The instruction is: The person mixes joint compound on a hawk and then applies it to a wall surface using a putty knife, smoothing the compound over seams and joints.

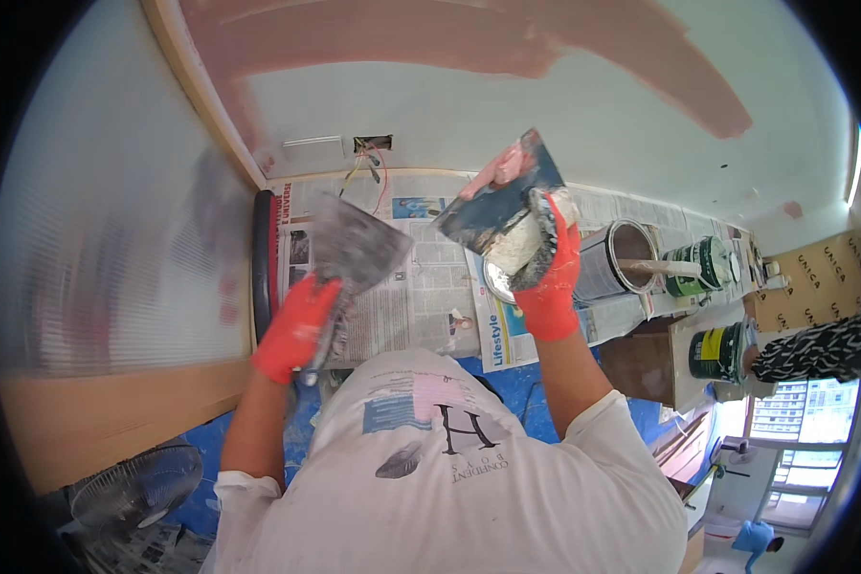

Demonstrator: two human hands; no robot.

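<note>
Both my hands wear red gloves smeared with white. My left hand [296,330] is closed round the handle of a wide putty knife [361,247], whose dirty grey blade is smeared by motion. In my right hand [553,287] is a second broad putty knife [509,196], raised and tilted in front of the wall. Pink paste sits along its blade's upper edge, and a pale lump of filler [516,241] lies lower down near the glove. The two blades are apart. Ahead of me, the white wall [430,105] carries broad pink filler patches [402,38].
Newspapers [382,316] cover the surface by the wall. On the right stand an open metal can [593,268], a green tub [689,273] and another dark tub [713,354]. Loose wires hang from a wall socket box [373,143]. A ribbed panel [124,239] borders the left; a fan [138,483] stands lower left.
</note>
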